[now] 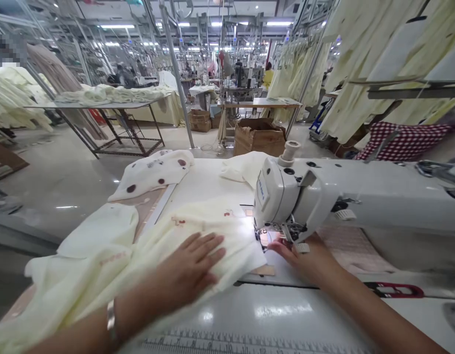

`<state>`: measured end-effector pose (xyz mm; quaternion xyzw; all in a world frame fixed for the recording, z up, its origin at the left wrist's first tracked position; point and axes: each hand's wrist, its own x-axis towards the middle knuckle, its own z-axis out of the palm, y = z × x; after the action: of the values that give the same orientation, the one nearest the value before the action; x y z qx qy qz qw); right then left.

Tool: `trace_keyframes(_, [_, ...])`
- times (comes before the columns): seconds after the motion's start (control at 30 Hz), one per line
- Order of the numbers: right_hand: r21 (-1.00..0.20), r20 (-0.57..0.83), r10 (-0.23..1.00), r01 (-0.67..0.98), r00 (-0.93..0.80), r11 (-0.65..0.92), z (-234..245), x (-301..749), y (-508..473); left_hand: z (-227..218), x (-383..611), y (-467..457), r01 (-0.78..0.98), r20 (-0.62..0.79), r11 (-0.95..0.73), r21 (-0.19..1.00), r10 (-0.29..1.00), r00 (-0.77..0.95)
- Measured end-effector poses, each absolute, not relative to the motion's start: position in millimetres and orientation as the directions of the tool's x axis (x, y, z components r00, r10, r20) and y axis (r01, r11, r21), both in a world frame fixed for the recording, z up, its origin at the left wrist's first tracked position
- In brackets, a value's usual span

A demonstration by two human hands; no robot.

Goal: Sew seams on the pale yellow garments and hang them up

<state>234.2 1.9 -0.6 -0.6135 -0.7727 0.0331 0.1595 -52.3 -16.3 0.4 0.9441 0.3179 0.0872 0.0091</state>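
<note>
My left hand (pixel 192 265) lies flat with fingers spread on a pale cream fabric piece (pixel 146 246) spread over the white sewing table (pixel 249 314). My right hand (pixel 301 258) sits under the head of the white sewing machine (pixel 304 194), fingertips close to the presser foot (pixel 286 231), on the cloth's edge. Its fingers are partly hidden by the machine. A bracelet rings my left wrist.
A spotted white cloth (pixel 153 172) and more cream pieces lie at the table's far side. A ruler strip (pixel 220 344) runs along the near edge. Red scissors (pixel 397 290) lie at right. Cardboard boxes (pixel 258 135), tables and hanging garments (pixel 378 59) stand beyond.
</note>
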Motion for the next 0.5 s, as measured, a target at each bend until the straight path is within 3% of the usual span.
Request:
trace_keyframes(0.07, [-0.281,0.183,0.957,0.921,-0.225,0.270,3.4,225.5,-6.2,-20.3,-41.8,-61.4,0.724,0.267,-0.684,0.090,0.717,0.644])
trace_keyframes(0.1, [-0.290,0.172,0.955,0.914,-0.243,0.284,4.5,221.5,-9.0,-28.4,-30.8,-81.2,0.714,0.314,-0.693,0.096,0.702,0.639])
trace_keyframes(0.17, [-0.309,0.156,0.948,0.898,-0.276,0.313,5.0,216.1,-11.4,-32.8,-5.7,-105.1,0.733,0.272,-0.655,0.187,0.751,0.602])
trace_keyframes(0.3, [-0.343,0.167,0.940,0.877,-0.297,0.338,1.9,224.6,-6.2,0.4,21.5,-80.3,0.518,0.262,-0.733,0.441,0.657,0.707])
trace_keyframes(0.33, [-0.338,0.194,0.940,0.880,-0.281,0.333,1.6,230.2,-4.8,8.4,22.0,-66.7,0.525,0.260,-0.705,0.476,0.684,0.682])
trace_keyframes(0.5, [-0.291,0.383,0.894,0.888,-0.232,0.355,10.6,243.6,-21.4,3.8,18.0,-29.4,0.589,0.225,-0.709,0.387,0.692,0.686])
